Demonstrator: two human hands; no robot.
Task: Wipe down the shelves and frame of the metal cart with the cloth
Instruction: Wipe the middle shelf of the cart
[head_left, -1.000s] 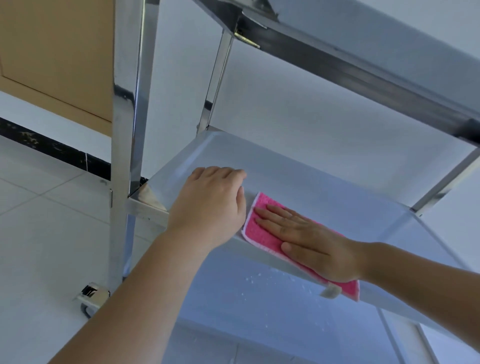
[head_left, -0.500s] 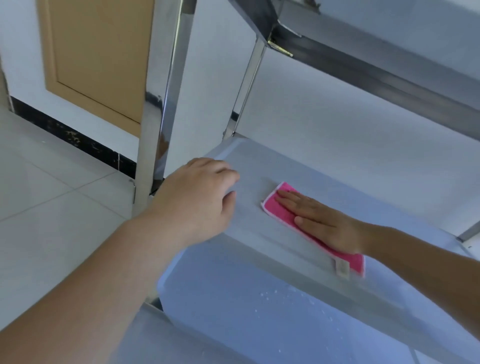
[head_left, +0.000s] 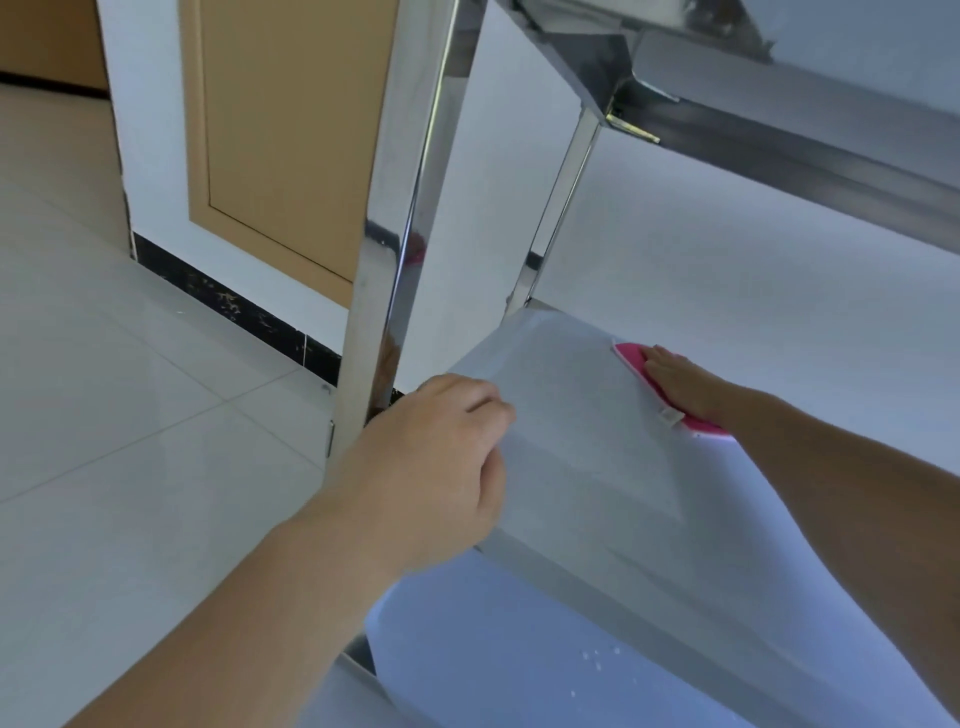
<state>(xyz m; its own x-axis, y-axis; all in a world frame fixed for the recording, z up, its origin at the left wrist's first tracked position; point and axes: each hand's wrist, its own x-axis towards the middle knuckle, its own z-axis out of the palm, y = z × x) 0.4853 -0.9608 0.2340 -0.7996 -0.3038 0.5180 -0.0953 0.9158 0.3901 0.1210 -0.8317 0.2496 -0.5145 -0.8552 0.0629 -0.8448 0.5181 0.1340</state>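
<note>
The metal cart's middle shelf (head_left: 582, 415) is a flat grey steel sheet in the centre of the head view. My right hand (head_left: 680, 382) lies flat, fingers straight, on a pink cloth (head_left: 631, 358) pressed to the shelf near its far side. My left hand (head_left: 441, 462) grips the shelf's near left edge with curled fingers, beside the shiny front post (head_left: 384, 249). The cart's top shelf frame (head_left: 753, 135) crosses overhead at upper right. Water drops speckle the lower shelf (head_left: 519, 660).
A thin rear post (head_left: 558, 208) rises from the shelf's far corner. Behind the cart are a white wall, a tan panel (head_left: 280, 124) and a black baseboard (head_left: 234, 306). Pale floor tiles (head_left: 104, 389) spread to the left.
My right hand has slid the pink cloth away from the shelf's front edge toward its far side. My left hand stays on the near left edge. The view has shifted right and closer.
</note>
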